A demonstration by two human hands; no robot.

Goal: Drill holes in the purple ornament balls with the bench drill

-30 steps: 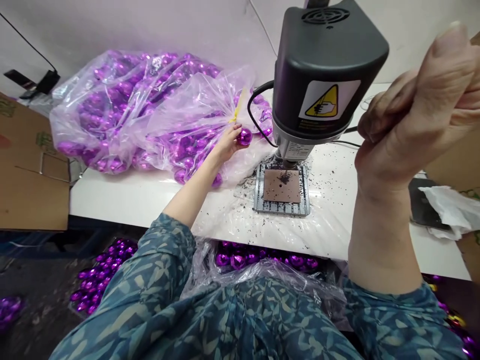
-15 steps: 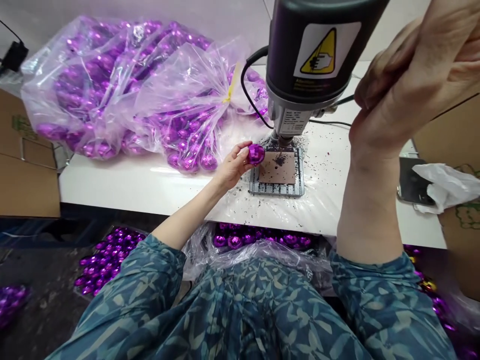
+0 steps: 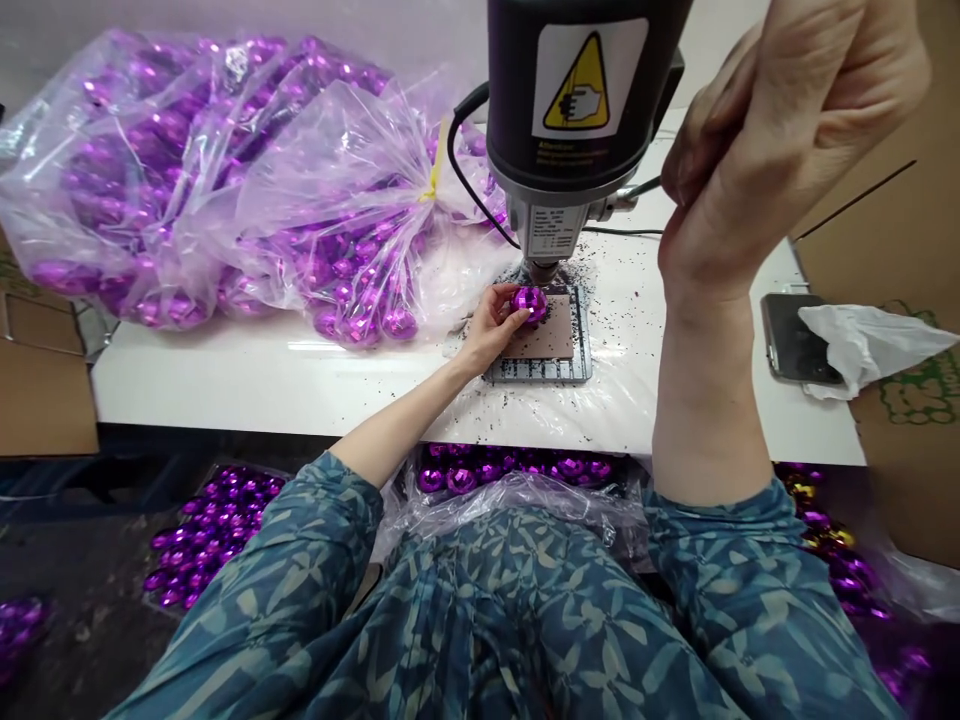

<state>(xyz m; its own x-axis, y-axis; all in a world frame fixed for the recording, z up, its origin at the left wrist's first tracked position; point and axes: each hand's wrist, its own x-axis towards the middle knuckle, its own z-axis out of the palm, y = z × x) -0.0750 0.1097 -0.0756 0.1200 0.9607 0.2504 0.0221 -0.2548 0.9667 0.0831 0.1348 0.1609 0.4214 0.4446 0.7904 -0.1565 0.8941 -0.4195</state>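
Observation:
My left hand pinches a shiny purple faceted ball and holds it on the brown pad of the drill's metal base plate, right under the drill bit. The dark grey drill press head with a yellow warning sticker hangs above it. My right hand is raised at the upper right, fingers wrapped round the press lever, which is mostly hidden in the fist.
Large clear bags of purple balls lie on the white table at the left. More purple balls fill a bag in my lap and the floor. A phone, white cloth and cardboard boxes sit right.
My left hand carried the purple ball from the bag's mouth down and right onto the pad under the drill bit. My right hand stayed raised on the lever.

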